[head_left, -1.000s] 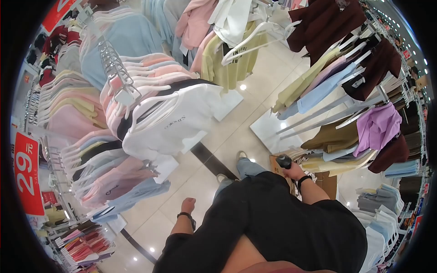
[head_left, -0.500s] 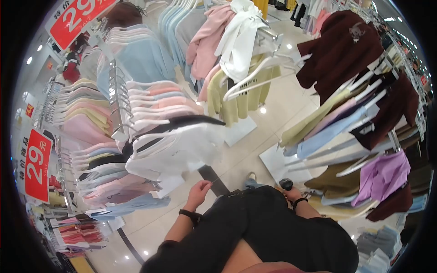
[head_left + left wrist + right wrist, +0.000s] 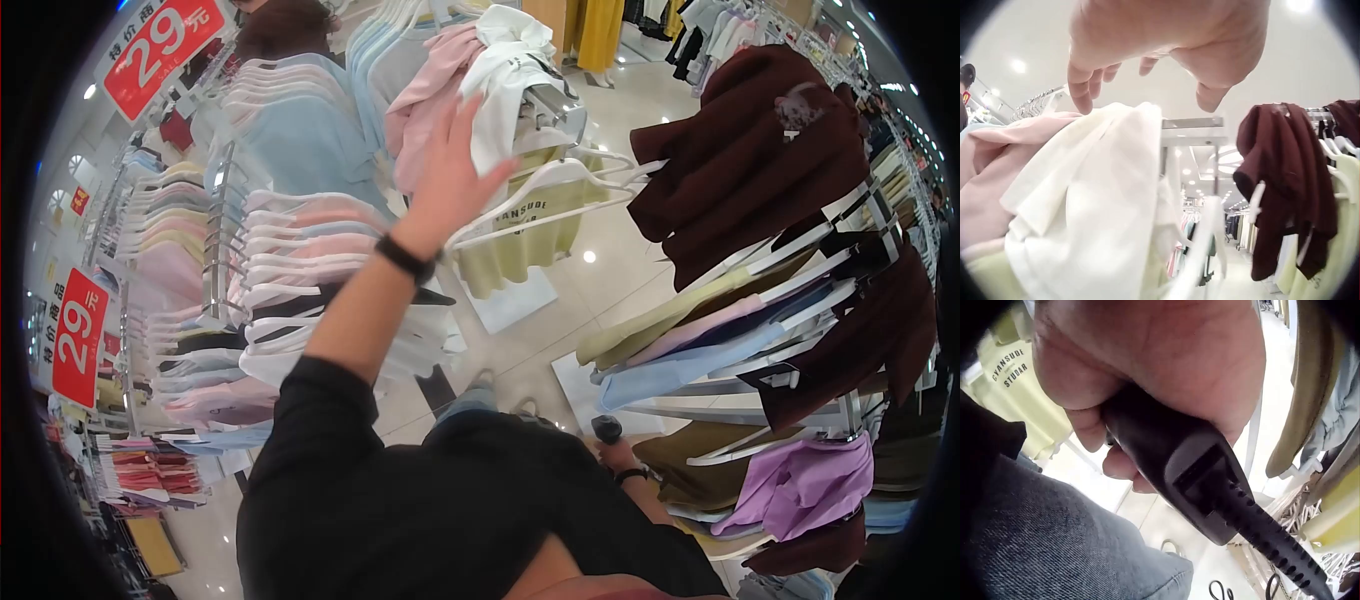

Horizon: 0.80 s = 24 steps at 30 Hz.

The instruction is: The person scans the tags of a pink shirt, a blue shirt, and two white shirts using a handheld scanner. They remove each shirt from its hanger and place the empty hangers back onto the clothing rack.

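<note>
In the head view my left hand [image 3: 452,190] is raised with fingers spread, at the white garment [image 3: 505,75] draped on a rack end beside a pink one [image 3: 425,115]. The left wrist view puts that hand [image 3: 1166,44] just above the white cloth [image 3: 1097,194]; whether a fingertip touches it I cannot tell. My right hand [image 3: 618,458] hangs low, gripping a black handheld device [image 3: 606,430]. From the right wrist, the fingers of this hand [image 3: 1154,362] curl round the black device [image 3: 1172,456], and a ribbed cable end [image 3: 1272,544] comes out of it.
An empty white hanger [image 3: 560,215] sticks out from the rack end over a yellow-green shirt [image 3: 545,248]. Dark maroon garments [image 3: 760,150] hang at the right, a purple one [image 3: 800,485] below them. Pastel clothes [image 3: 300,120] line the left rack. Tiled floor [image 3: 610,285] runs between.
My left hand has risen from low by the body up to the white garment, its fingers spreading. The right hand stays low, still holding the black device. The view has shifted over the racks.
</note>
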Motion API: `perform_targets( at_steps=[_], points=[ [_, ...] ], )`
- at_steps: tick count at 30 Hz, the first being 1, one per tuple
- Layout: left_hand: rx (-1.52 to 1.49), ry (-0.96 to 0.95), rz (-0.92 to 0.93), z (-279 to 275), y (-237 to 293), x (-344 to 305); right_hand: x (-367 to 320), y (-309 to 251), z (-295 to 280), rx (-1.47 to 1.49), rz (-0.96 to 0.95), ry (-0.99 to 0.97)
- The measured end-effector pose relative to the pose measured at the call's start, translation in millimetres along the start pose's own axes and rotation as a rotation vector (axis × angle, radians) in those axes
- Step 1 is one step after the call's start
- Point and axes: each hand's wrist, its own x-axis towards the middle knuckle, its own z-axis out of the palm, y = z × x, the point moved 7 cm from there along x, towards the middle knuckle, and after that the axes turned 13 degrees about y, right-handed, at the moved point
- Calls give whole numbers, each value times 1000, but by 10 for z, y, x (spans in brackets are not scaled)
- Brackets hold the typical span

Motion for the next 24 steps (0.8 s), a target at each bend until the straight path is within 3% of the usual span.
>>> perform_targets(
  at_steps=[2, 4, 7, 9, 10, 13, 15, 16, 19, 22, 24],
  points=[
    [47, 59, 36, 254, -190, 323, -39, 68, -20, -26, -9, 1],
    [54, 111, 19, 525, -486, 623, 112, 473, 41, -50, -290, 27],
    [225, 19, 23, 780, -649, 901, -170, 489, -71, -229, -213, 112],
    [288, -93, 37, 906, -692, 1010, -326, 584, -154, -362, -26, 178],
    [306, -171, 20, 945, -689, 1068, -348, 725, -103, -273, 46, 92],
    [343, -240, 45, 985, -680, 1182, -434, 874, -62, -36, -75, 104],
    [386, -218, 43, 1008, -710, 1216, -83, 1656, 111, -170, 38, 155],
    [325, -436, -92, 1066, -712, 1239, 55, 1908, 163, -236, 91, 178],
    [319, -333, -93, 954, -516, 1283, 99, 2046, 208, -213, 192, 160],
    [355, -71, 152, 931, -389, 1320, 207, 2037, 269, -161, 66, 175],
    [283, 76, 166, 891, -392, 1413, 230, 2063, 265, -120, 74, 152]
  ],
)
